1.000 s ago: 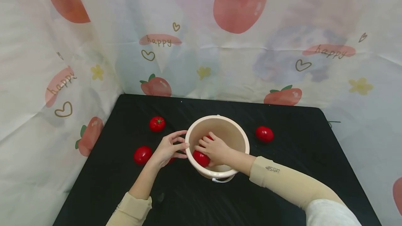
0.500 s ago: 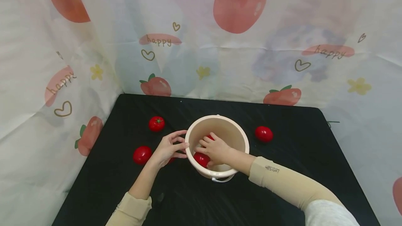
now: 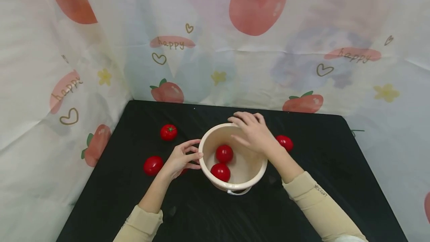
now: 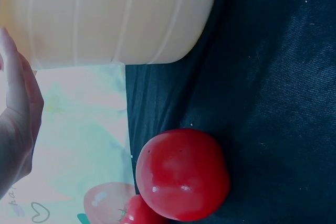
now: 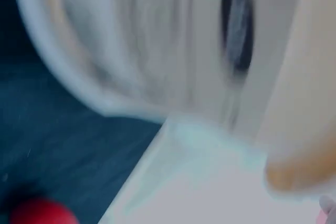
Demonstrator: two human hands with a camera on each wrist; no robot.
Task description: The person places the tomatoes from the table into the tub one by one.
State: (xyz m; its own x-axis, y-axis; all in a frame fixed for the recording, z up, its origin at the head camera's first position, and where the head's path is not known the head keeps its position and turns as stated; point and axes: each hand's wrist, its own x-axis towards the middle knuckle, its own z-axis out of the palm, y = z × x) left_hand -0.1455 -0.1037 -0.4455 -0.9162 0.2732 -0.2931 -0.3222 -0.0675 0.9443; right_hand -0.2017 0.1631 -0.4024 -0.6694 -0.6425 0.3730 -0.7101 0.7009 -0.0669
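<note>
A cream bucket [image 3: 218,180] stands upright on the black table, with two tomatoes inside: one farther back [image 3: 224,154] and one nearer [image 3: 220,172]. My left hand [image 3: 179,161] rests against the bucket's left outer side, its thumb at the rim and its fingers fairly straight. In the left wrist view, those fingers [image 4: 16,77] lie along the bucket wall [image 4: 105,19]. Over the bucket's back right rim is my right hand [image 3: 253,132], fingers extended and holding nothing. The right wrist view is blurred; the bucket [image 5: 157,35] fills much of it.
Left of the bucket lie a tomato with a green stem [image 3: 168,132] and a nearer tomato [image 3: 153,166]. Another red piece [image 3: 183,171] shows behind my left hand. A tomato [image 3: 284,143] sits right of the bucket, partly covered by my right wrist. Printed curtains surround the black table [image 3: 312,133].
My right hand has left the tomatoes inside the bucket and risen up and to the right, over the rim. Both tomatoes inside now show fully. The left hand and bucket have stayed put.
</note>
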